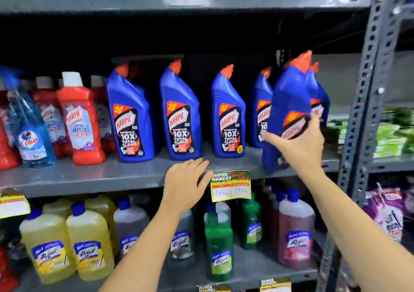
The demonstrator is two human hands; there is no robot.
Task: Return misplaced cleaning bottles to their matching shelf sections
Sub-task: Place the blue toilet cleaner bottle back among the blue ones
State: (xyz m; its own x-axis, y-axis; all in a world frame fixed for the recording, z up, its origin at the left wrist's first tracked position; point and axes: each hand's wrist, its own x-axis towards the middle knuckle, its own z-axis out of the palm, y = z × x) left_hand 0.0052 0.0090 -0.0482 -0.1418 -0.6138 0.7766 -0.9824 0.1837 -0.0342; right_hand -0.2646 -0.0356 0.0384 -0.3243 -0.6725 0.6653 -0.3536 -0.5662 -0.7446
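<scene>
My right hand grips a blue Harpic bottle with an orange cap, held tilted at the front right of the grey middle shelf. Its base is at the shelf's front edge. Behind it stand more blue Harpic bottles in a row. My left hand rests flat on the shelf's front edge, fingers apart, holding nothing. Red Harpic bathroom cleaner bottles fill the left part of the same shelf. A blue Colin spray bottle stands in front of them at the far left.
Below are yellow, green and pink Lizol bottles. A paper price tag hangs from the shelf edge beside my left hand. A perforated grey upright post bounds the shelf at right. Green packets lie on the top shelf.
</scene>
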